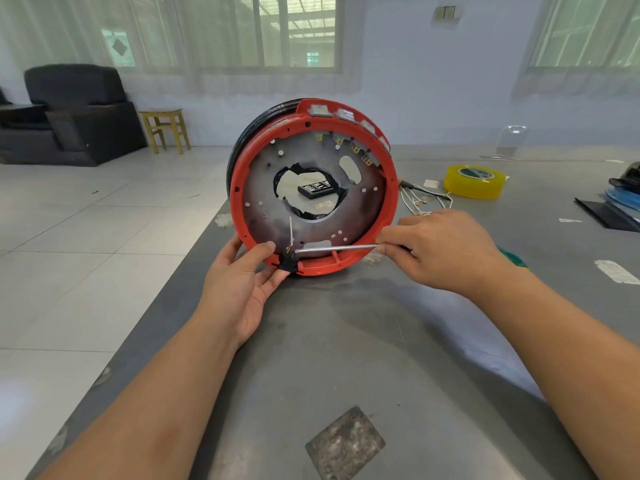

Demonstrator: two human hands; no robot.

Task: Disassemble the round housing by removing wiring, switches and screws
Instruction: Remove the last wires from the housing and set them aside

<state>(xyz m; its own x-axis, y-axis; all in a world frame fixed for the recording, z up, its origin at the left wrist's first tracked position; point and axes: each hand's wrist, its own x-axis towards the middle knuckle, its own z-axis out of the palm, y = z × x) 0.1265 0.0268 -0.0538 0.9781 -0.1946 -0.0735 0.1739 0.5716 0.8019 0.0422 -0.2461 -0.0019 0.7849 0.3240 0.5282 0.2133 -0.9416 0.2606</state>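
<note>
Round red housing (313,188) standing on edge on the grey bench (346,341), open face toward the camera. Left hand (242,282) pinching the black switch (288,263) at its lower rim. Right hand (440,251) curled around a screwdriver (336,248), tip at the switch.

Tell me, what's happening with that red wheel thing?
A person is taking apart a round red housing stood on edge on a grey table. The left hand steadies its lower rim by a small black part, while the right hand aims a screwdriver at it. Loose white wires lie behind.
</note>
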